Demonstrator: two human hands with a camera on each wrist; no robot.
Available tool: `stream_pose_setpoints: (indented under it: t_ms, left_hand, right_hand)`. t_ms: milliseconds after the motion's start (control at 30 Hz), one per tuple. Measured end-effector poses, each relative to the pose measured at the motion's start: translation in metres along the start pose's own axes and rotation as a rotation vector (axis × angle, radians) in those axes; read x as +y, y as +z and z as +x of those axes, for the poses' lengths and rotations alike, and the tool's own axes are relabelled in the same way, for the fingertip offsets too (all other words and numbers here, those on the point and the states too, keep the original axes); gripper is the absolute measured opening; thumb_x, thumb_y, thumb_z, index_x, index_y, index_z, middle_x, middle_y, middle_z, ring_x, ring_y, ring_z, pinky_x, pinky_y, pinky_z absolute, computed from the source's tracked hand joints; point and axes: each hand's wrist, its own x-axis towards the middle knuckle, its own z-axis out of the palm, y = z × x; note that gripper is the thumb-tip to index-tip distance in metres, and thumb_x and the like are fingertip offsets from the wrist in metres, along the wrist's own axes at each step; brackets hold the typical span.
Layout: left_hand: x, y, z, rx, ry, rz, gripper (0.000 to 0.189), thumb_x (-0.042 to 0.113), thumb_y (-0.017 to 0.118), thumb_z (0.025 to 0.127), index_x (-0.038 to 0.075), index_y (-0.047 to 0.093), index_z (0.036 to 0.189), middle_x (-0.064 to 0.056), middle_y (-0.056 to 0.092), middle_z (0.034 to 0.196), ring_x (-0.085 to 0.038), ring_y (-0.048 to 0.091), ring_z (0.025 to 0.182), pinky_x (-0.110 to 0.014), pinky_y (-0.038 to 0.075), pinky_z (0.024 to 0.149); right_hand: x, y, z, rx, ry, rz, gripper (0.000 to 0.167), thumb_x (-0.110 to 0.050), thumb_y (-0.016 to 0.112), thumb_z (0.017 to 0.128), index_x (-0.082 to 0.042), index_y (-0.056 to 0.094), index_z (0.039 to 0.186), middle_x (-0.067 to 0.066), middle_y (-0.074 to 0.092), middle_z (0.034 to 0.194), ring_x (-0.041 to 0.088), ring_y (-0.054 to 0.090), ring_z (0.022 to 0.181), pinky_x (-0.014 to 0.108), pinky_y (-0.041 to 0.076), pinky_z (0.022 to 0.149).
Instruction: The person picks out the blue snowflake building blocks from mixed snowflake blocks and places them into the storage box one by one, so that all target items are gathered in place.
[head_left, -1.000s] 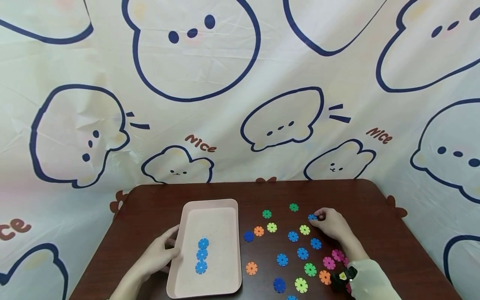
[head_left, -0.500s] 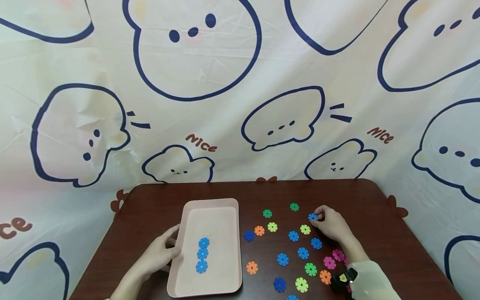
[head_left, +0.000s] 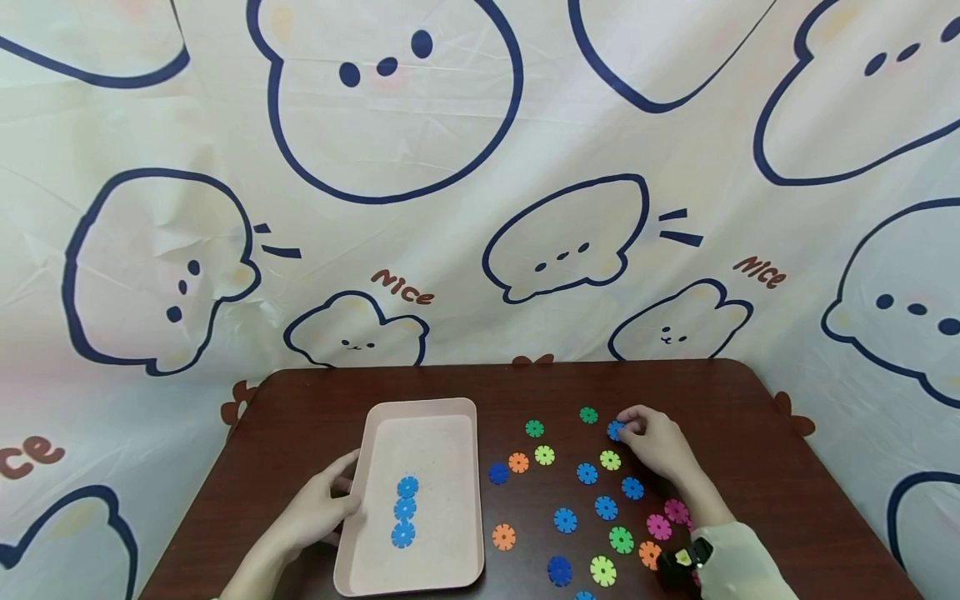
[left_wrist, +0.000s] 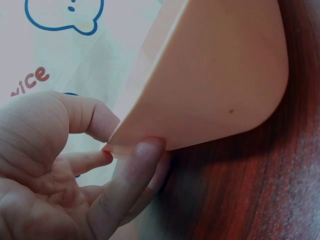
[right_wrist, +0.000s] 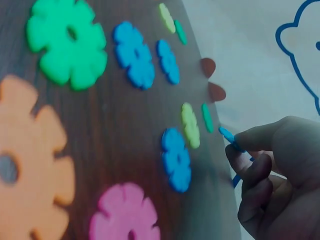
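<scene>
My right hand [head_left: 658, 443] pinches a light blue notched disc [right_wrist: 230, 138] between thumb and fingertips at the far right of the table. On the left, my left hand [head_left: 318, 506] grips the side of a beige tray [head_left: 462, 483]. The left wrist view has the left fingers [left_wrist: 145, 155] at the tray wall [left_wrist: 215, 90], thumb on the rim and fingers on the outside. Inside the tray lies a column of light blue discs [head_left: 405, 508], joined edge to edge.
Loose notched discs lie right of the tray on the brown table [head_left: 420, 382]: green [head_left: 621, 539], yellow-green [head_left: 602, 571], orange [head_left: 504, 537], dark blue [head_left: 559, 571], light blue [head_left: 565, 520] and pink [head_left: 658, 526]. A printed cloth [head_left: 450, 233] hangs behind.
My right hand has moved slightly left and away from me with the pinched blue disc, which sits nearer the far green disc. My left hand and the tray stay put.
</scene>
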Motion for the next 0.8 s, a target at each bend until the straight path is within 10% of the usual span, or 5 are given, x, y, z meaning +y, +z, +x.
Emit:
stream_pose_setpoints:
  t_ms: [800]
  left_hand:
    - [-0.002, 0.000, 0.001, 0.008, -0.013, 0.010, 0.076, -0.001, 0.062, 0.088, 0.006, 0.038, 0.159, -0.021, 0.057, 0.110, -0.028, 0.069, 0.079, -0.049, 0.061, 0.055]
  right_hand:
    - [-0.100, 0.054, 0.005, -0.159, -0.181, 0.259, 0.022, -0.017, 0.078, 0.093, -0.013, 0.077, 0.115, -0.001, 0.074, 0.098, 0.018, 0.065, 0.082, 0.034, 0.055, 0.067]
